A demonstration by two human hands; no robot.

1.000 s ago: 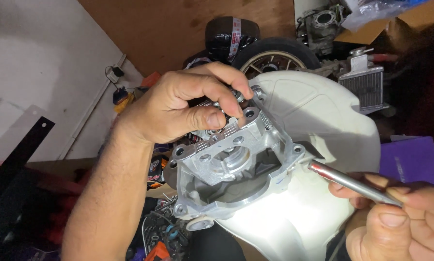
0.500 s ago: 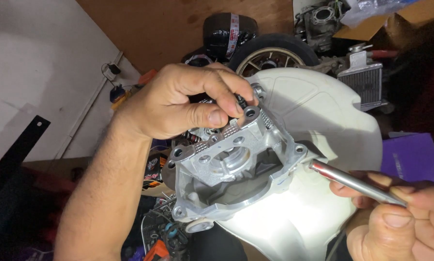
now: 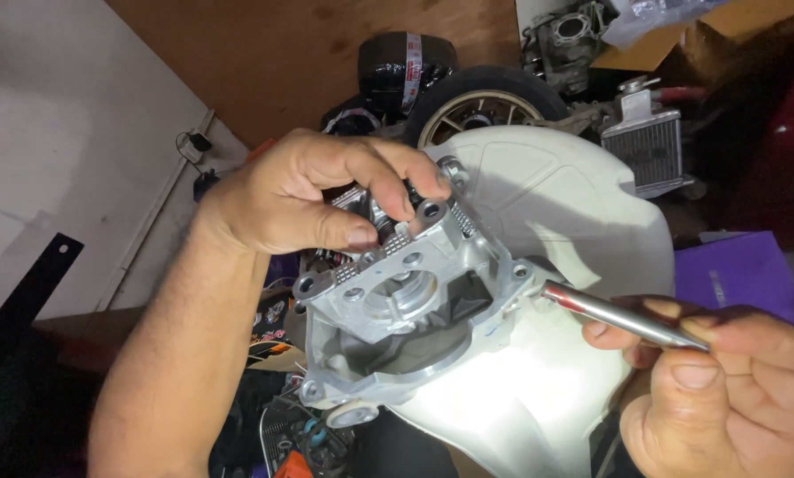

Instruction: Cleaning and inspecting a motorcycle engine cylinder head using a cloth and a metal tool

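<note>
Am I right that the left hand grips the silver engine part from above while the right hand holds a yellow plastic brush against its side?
Not quite. The head view shows the right hand holding a slim silver metal rod, not a yellow brush. The rest stands: the left hand grips the silver engine part from above.

The left hand [image 3: 313, 195] is held raised in the middle of the view, its bare forearm running up from the lower left edge. The wrist is bent, the fingers [image 3: 388, 177] are curled forward and downward, and the thumb is pressed in beneath them in a pinch. The right hand [image 3: 724, 389] is seen at the lower right corner, its fingers closed and the thumb laid on top. Its wrist is apparently cut off by the edge.
</note>
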